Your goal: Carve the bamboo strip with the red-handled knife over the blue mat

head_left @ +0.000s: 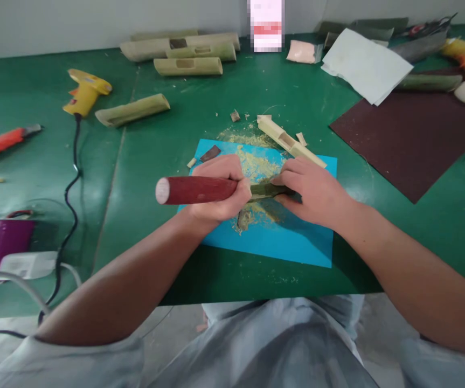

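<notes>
My left hand (220,188) is wrapped around the thick red handle (200,190) of a tool; its working end is hidden behind my fingers and the work. With its fingers closed, my right hand (317,188) grips a green bamboo piece (262,191) whose near end reaches my left hand. Both hands are over a blue sheet (309,248) strewn with pale shavings and dust (254,161). Beyond my right hand a pale split bamboo piece with a rectangular notch (270,129) lies across the sheet's far edge. A small bamboo scrap (243,220) rests below the hands.
A yellow glue gun (84,94), a bamboo tube (133,110) and a red-handled tool (4,144) lie left. Several notched bamboo tubes (187,66) line the back. To the right are white paper (363,67) and a dark brown sheet (410,134). A purple box (8,237) with cables sits front left.
</notes>
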Action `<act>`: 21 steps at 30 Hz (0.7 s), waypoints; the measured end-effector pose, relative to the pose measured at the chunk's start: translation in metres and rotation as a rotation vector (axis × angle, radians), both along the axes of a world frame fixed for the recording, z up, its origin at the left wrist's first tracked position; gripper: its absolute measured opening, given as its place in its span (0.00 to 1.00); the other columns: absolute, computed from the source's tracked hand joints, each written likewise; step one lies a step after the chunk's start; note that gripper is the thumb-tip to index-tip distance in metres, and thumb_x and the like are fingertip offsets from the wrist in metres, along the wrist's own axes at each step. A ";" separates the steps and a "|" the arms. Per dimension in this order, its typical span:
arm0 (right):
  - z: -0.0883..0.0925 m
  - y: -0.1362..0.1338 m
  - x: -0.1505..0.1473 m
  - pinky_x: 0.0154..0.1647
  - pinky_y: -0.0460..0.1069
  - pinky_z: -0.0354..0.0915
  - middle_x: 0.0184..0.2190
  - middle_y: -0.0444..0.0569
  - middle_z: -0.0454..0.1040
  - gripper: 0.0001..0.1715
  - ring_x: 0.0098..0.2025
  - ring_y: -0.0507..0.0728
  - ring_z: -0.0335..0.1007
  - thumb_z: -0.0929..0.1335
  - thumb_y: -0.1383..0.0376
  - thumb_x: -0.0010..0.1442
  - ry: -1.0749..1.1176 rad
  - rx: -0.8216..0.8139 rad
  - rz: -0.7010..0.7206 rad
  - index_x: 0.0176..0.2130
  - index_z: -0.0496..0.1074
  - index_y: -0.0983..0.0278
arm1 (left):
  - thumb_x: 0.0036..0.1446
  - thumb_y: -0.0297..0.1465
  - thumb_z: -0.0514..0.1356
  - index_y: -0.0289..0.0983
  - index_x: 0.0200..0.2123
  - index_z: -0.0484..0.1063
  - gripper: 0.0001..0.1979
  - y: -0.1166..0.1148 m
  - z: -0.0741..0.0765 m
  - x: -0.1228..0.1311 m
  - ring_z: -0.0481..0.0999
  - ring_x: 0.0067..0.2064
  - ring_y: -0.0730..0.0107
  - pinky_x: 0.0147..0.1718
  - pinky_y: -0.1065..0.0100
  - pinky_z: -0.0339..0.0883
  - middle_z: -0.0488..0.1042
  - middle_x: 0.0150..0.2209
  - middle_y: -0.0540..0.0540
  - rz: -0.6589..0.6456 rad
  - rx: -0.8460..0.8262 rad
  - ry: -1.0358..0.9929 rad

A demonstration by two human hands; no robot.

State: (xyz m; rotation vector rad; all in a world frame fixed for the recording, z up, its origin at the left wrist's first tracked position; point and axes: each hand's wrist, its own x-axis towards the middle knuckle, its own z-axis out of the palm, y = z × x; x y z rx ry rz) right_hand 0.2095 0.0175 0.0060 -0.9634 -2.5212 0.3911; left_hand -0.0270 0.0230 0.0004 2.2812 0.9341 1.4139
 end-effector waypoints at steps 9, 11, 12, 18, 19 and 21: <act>0.000 0.001 0.000 0.41 0.55 0.58 0.38 0.54 0.72 0.10 0.42 0.62 0.64 0.66 0.64 0.65 -0.009 -0.007 0.006 0.42 0.76 0.65 | 0.60 0.30 0.63 0.41 0.23 0.60 0.16 -0.007 -0.002 0.001 0.62 0.24 0.72 0.25 0.62 0.56 0.62 0.22 0.53 0.079 -0.014 -0.008; 0.000 0.000 0.000 0.42 0.55 0.58 0.38 0.54 0.72 0.10 0.42 0.62 0.64 0.66 0.64 0.65 -0.009 -0.008 0.003 0.42 0.76 0.65 | 0.62 0.32 0.61 0.43 0.23 0.59 0.16 -0.010 -0.002 0.002 0.61 0.23 0.70 0.25 0.59 0.56 0.60 0.21 0.52 0.117 -0.052 0.008; 0.000 0.000 0.000 0.42 0.55 0.58 0.38 0.54 0.72 0.10 0.42 0.62 0.64 0.66 0.64 0.65 -0.008 -0.011 0.002 0.42 0.76 0.65 | 0.62 0.33 0.61 0.43 0.23 0.59 0.17 -0.010 -0.002 0.003 0.60 0.23 0.70 0.25 0.59 0.55 0.60 0.21 0.51 0.129 -0.072 0.015; 0.002 0.000 0.000 0.42 0.56 0.59 0.39 0.54 0.72 0.10 0.43 0.62 0.65 0.66 0.64 0.65 0.006 -0.027 0.006 0.42 0.75 0.64 | 0.63 0.37 0.60 0.44 0.23 0.61 0.16 -0.011 -0.001 0.005 0.62 0.24 0.69 0.25 0.57 0.57 0.63 0.22 0.49 0.135 -0.125 -0.021; 0.002 0.000 0.000 0.43 0.56 0.59 0.39 0.54 0.72 0.09 0.43 0.62 0.64 0.65 0.64 0.65 0.005 -0.029 0.008 0.42 0.75 0.64 | 0.63 0.36 0.60 0.44 0.23 0.61 0.16 -0.011 -0.001 0.005 0.62 0.24 0.69 0.25 0.57 0.57 0.63 0.21 0.49 0.141 -0.112 -0.037; 0.002 0.000 0.000 0.42 0.56 0.59 0.39 0.54 0.73 0.09 0.43 0.62 0.64 0.66 0.65 0.65 0.000 -0.030 0.011 0.42 0.75 0.64 | 0.63 0.34 0.60 0.43 0.23 0.62 0.16 -0.011 0.000 0.004 0.63 0.24 0.70 0.25 0.58 0.56 0.63 0.21 0.49 0.153 -0.084 -0.075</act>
